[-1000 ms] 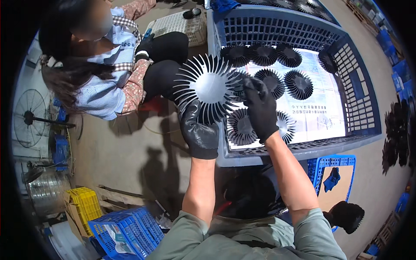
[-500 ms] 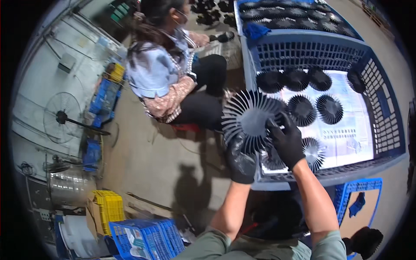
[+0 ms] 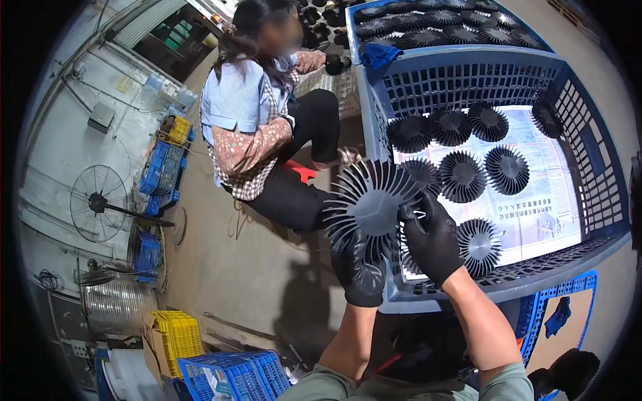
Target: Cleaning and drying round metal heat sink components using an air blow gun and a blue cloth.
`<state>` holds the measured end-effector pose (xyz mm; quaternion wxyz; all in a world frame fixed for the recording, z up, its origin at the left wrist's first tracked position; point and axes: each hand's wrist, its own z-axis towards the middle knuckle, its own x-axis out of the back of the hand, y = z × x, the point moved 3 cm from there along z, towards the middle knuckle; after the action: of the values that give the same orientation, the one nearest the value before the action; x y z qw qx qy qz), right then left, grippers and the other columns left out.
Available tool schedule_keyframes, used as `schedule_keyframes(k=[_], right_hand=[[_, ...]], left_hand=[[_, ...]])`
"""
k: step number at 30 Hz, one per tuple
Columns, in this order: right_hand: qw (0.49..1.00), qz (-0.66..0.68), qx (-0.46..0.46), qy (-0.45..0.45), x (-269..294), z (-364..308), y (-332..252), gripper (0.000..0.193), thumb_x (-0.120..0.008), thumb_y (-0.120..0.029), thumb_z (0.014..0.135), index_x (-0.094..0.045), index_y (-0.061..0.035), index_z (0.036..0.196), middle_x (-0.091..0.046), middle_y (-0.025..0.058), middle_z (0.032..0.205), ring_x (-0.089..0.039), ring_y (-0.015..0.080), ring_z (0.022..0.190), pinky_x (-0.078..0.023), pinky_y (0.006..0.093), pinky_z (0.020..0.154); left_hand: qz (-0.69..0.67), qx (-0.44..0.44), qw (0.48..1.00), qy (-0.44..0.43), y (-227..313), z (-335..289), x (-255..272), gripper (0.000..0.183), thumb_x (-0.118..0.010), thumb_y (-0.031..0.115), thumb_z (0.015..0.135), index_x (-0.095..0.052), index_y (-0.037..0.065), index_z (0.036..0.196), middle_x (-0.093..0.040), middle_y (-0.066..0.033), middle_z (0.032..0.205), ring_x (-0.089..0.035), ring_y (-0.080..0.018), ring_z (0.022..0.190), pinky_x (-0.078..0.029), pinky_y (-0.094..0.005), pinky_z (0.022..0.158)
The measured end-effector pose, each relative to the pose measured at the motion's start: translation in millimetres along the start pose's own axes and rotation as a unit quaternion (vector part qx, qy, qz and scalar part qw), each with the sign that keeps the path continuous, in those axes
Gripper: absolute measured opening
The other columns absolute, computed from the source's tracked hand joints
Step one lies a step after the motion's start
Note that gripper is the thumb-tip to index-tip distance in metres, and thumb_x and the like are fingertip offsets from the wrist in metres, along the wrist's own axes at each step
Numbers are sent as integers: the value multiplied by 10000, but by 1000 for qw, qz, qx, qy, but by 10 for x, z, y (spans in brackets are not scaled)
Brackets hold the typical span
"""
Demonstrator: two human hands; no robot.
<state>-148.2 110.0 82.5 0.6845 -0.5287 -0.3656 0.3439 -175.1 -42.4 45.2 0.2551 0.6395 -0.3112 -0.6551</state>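
A round black heat sink (image 3: 378,212) with long radiating fins is held up in front of the crate's near left corner. My left hand (image 3: 360,274), in a black glove, grips its fins from below. At its right side is my gloved right hand (image 3: 433,239), fingers curled by the flat central disc. Something small and shiny shows at those fingertips, too small to name. More finned heat sinks (image 3: 463,176) stand in the blue-grey crate (image 3: 428,302) on printed paper (image 3: 535,230). One heat sink (image 3: 479,247) is just right of my right hand.
Another person (image 3: 251,134) sits at the left, a gloved hand by a light crate (image 3: 341,100). A second crate full of heat sinks (image 3: 461,33) adjoins the far side, with a blue cloth (image 3: 380,55) on the rim. A fan (image 3: 98,202) and blue baskets (image 3: 234,374) stand left.
The held heat sink and both my hands have shifted slightly left and down in the picture. My grip looks much the same. The seated person appears slightly shifted as the view moved.
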Motion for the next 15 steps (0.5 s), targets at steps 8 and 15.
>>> schedule_keyframes(k=[8,15], right_hand=[[996,-80,-22,-27,13,50,127,426,-570,-239,886,-520,30,1212,-568,312,1163,-600,460,949,-488,479,800],[994,-104,12,-25,224,-160,63,396,-562,-155,936,-517,21,1288,-658,169,1069,-637,167,888,-489,310,810]], left_hand=[[-92,-5,996,20,15,128,-89,312,-519,31,917,-535,63,1228,-613,-113,1155,-604,-234,1059,-533,-395,889],[-97,25,995,24,-48,223,-12,281,-518,93,928,-548,40,1203,-613,-115,1188,-616,-240,1057,-529,-401,906]])
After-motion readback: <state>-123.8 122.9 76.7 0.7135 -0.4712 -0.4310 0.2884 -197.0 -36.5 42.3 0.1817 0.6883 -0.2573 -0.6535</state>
